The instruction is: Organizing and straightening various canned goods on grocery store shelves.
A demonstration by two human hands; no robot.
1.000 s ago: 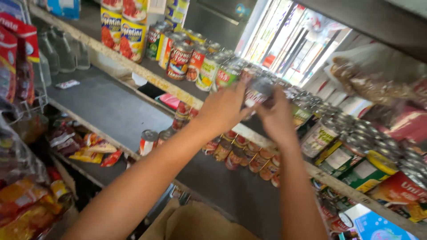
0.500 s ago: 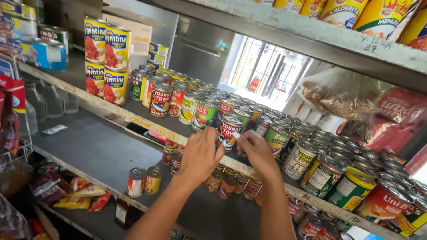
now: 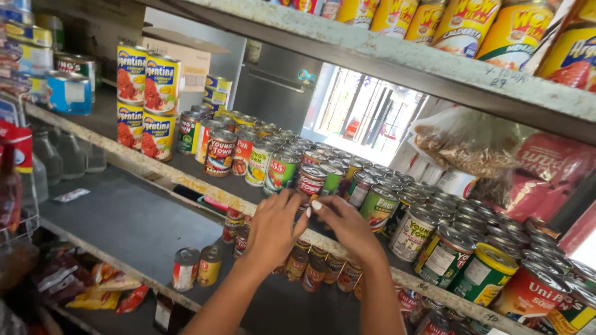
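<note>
Middle shelf [image 3: 155, 170] runs left to right, packed with cans: four tall yellow cans [image 3: 148, 99] stacked two-high at left, then rows of mixed red, green and silver-topped cans trailing off to the right. Top shelf [image 3: 397, 62] carries yellow cans [image 3: 462, 22], tops cut off by the frame. Clear bag [image 3: 465, 146] of brown dry goods hangs under it at right, red packet [image 3: 552, 167] beside it. Lower shelf [image 3: 124, 226]: two small cans [image 3: 197, 268] standing alone, a row of small cans [image 3: 323, 270] under the hands, snack packets [image 3: 99, 291] bottom left.

Both hands sit at the front edge of the middle shelf, fingertips nearly meeting just below a red-labelled can [image 3: 310, 182]. Left hand [image 3: 273, 229] fingers curled, right hand [image 3: 347, 226] fingers extended toward it; whether either grip actually has hold of anything, can't tell, palms face away.

Versus half a second ago: hands lower, then they were up around a front-row can, now down at the shelf lip; view tilted up a little.

Far-right cans blurred, labels unreadable, lower cans partly hidden by the forearms
</note>
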